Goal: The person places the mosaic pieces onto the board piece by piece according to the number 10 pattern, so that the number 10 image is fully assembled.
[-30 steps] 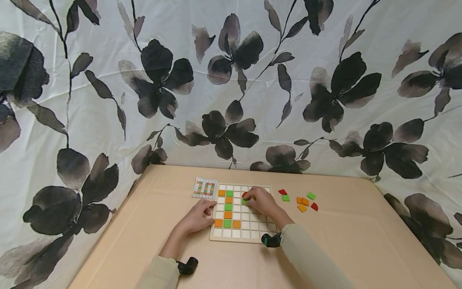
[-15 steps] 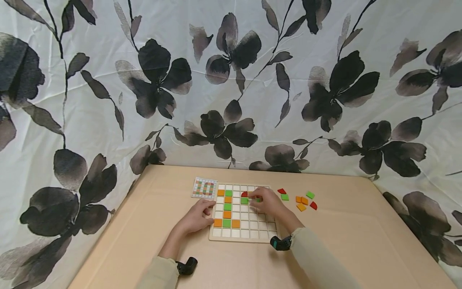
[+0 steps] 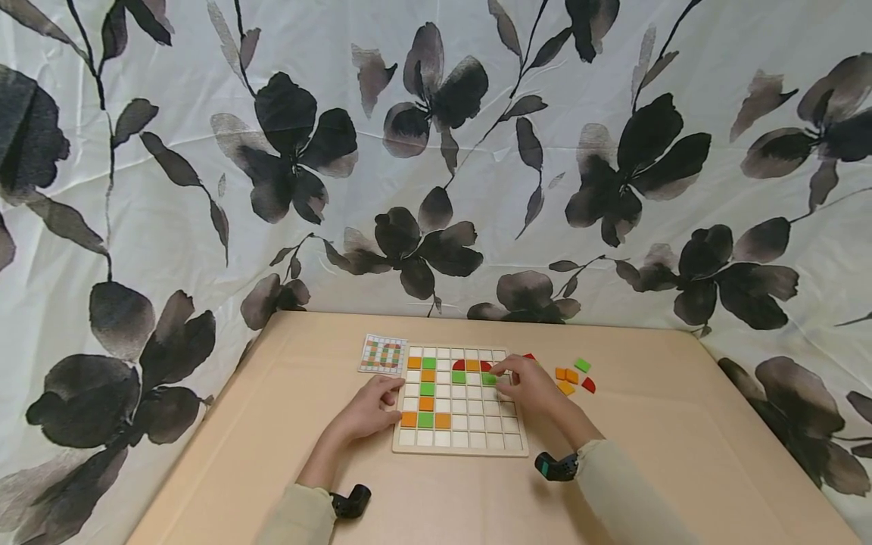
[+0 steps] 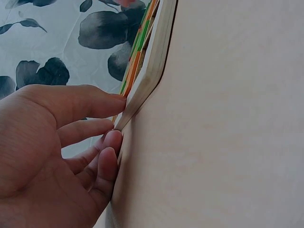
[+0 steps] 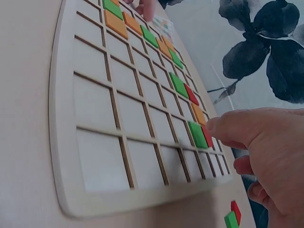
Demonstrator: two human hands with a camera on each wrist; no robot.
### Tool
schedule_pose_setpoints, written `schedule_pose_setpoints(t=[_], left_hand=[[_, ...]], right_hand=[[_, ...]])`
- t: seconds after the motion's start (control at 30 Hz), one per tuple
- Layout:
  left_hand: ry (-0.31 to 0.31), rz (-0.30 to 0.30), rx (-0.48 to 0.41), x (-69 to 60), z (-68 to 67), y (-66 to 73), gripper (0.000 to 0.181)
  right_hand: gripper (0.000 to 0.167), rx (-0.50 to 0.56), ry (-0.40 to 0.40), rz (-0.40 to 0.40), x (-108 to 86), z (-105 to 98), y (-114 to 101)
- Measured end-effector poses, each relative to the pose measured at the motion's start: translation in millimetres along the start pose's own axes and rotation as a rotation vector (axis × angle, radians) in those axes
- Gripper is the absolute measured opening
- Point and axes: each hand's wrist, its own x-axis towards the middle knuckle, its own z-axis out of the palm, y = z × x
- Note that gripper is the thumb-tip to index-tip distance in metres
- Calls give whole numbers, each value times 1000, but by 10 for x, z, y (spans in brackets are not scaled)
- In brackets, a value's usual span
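A wooden grid board (image 3: 477,425) with white cells lies flat on the table, bearing green, orange and red tiles. At its left edge is my left hand (image 3: 366,409); in the left wrist view the thumb tip and fingertips touch the board's corner and side. My right hand (image 3: 534,384) is over the upper right of the board, its fingertips at a red tile (image 3: 485,365) and the green tile (image 3: 488,378) below it. In the right wrist view a fingertip touches or nearly touches that red tile; no separate piece shows in the fingers, though some fingers are partly hidden.
A small card with a coloured grid pattern (image 3: 383,354) lies by the board's upper left corner. Right of the board are loose orange tiles (image 3: 565,375), a green tile (image 3: 582,365) and red rounded tiles (image 3: 589,385). Behind the table (image 3: 647,439) hangs a flowered cloth (image 3: 518,189).
My right hand has moved right along the board's upper rows, uncovering an orange tile between two red ones and a green tile. The left hand stays at the board's edge.
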Motion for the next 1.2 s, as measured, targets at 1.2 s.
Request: schedule_pose_setpoints(t=[1.2], left_hand=[[-3, 2, -8, -10, 8, 10, 60]], right_hand=[[31, -147, 96, 91, -492, -498, 919]])
